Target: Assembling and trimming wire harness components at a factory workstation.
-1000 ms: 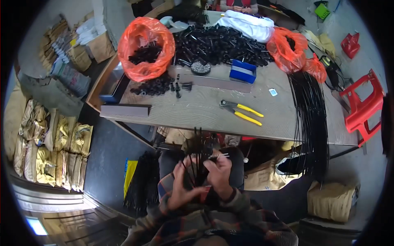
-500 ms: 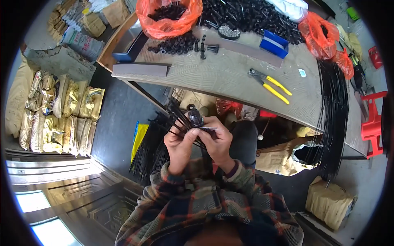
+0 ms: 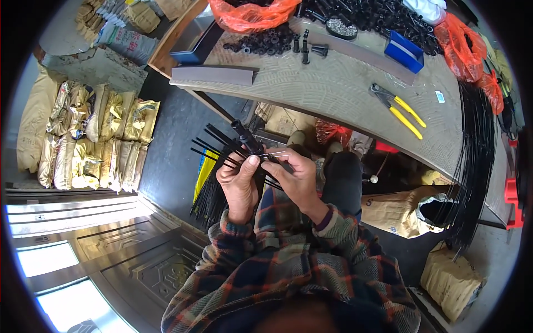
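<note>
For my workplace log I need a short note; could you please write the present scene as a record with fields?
Left hand: closed around thin black rods
Right hand: thumb near the left thumb; thin pale pins stick out from its fingers
Between hands: black tubular part, tilted; which hand grips it is unclear
Table: yellow-handled pliers, blue open box, pile of black parts
Table's right end: long black rod bundle, hanging over the edge
</note>
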`<state>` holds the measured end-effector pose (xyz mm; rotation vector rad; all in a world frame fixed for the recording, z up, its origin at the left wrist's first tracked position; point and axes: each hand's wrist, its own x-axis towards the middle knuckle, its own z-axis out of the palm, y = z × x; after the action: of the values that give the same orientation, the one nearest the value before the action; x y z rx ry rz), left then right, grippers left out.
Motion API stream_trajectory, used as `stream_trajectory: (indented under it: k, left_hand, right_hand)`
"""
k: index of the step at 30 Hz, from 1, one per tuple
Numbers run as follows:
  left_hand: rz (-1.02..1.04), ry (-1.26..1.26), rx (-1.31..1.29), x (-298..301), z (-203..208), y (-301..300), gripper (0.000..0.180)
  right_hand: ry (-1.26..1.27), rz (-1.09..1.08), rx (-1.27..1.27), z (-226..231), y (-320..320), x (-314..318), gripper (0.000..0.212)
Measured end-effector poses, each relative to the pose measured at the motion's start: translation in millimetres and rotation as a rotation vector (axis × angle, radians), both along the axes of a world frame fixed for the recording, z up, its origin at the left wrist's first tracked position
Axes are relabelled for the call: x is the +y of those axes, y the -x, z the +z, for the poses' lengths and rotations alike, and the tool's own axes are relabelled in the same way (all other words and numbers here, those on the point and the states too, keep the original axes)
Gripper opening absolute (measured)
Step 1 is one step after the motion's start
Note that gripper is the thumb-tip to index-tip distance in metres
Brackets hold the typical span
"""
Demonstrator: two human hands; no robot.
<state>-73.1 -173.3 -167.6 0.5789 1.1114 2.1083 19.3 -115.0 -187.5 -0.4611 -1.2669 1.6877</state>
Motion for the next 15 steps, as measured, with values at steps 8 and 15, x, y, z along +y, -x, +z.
stream_trajectory:
  k: [8, 15]
  left_hand:
    - [0.011, 0.038, -0.008, 3, 0, -3, 0.021]
    - [0.016, 0.016, 0.047, 5, -1, -13, 0.025]
  right_hand:
    - [-0.392, -0.281, -0.347, 10, 2, 3, 0.014]
    - [-0.24, -0.153, -0.188, 6, 0, 12, 0.013]
